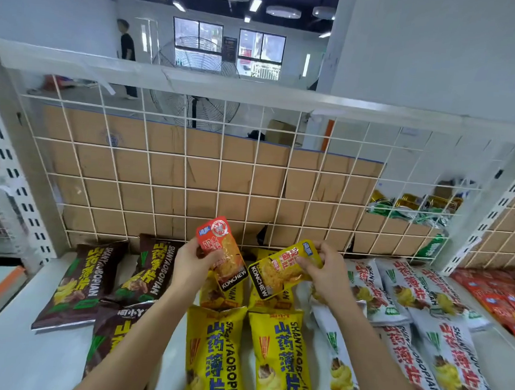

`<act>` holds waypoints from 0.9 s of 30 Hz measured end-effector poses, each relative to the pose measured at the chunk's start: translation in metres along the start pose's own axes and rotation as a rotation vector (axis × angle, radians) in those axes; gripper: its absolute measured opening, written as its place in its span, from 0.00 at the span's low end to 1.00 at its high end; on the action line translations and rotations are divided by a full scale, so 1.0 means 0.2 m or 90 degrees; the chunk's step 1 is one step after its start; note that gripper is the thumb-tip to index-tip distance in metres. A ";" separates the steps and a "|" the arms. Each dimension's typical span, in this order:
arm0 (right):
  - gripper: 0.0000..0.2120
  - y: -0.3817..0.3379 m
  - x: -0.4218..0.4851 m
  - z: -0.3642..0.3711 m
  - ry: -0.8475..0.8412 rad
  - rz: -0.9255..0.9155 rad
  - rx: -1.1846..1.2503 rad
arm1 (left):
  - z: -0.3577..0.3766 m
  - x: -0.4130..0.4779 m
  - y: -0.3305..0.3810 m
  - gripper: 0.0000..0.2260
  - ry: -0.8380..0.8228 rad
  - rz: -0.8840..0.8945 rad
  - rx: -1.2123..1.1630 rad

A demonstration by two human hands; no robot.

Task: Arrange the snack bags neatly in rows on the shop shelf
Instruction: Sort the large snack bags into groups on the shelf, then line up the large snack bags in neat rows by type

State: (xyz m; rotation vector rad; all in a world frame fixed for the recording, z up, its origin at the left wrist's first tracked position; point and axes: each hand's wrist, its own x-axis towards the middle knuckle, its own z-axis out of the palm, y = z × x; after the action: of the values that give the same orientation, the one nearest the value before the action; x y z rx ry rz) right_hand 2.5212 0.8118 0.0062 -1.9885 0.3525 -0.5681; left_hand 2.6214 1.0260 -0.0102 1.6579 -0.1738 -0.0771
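Both hands are up and gripping, seen from the head camera. The left hand (195, 266) has thumb and fingers curled round a small red packet (216, 240) and holds it close to upright. The right hand (328, 274) pinches a small yellow packet (279, 272) by its top end, tipped over to the left. The two packets hang just beside each other, clear of the shelf (11, 345), towards its back and near the wire grid (190, 172).

Below them the stock lies flat. The brown bags (82, 286) on the left are skewed and overlapping. The long yellow bags (214, 353) run down the middle in two fairly tidy columns. The white bags (395, 296) on the right are fanned across one another. Far right, past the upright, sits a spread of red packets (502, 300) that look like the same kind as the one in the left hand.

My read is that this is the sorting step, with two small strays held over the big bags and each needing a home. The red one surely wants to join that far-right group. Where the yellow one goes is harder to call, though a yellow corner shows at the edge there.

Next, both have to be carried across above the white bags without catching them. They should then be laid flat, labels facing the same way and edges square to their neighbours. The brown and white rows also need straightening.
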 end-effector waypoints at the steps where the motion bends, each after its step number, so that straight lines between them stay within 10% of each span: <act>1: 0.10 -0.01 -0.01 -0.01 0.008 -0.002 0.012 | -0.01 -0.01 0.02 0.06 -0.003 0.002 -0.031; 16: 0.06 -0.11 -0.44 -0.15 0.066 0.023 0.041 | -0.32 -0.38 0.05 0.08 -0.107 -0.012 -0.191; 27: 0.22 -0.06 -0.79 -0.16 0.127 0.086 0.059 | -0.38 -0.60 0.01 0.14 -0.183 -0.053 -0.206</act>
State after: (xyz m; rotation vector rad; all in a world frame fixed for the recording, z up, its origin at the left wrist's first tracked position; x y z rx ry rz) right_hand 2.3693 0.8681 -0.0084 -1.8081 0.5685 -0.6850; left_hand 2.5143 1.1193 -0.0080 1.3243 -0.2946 -0.3889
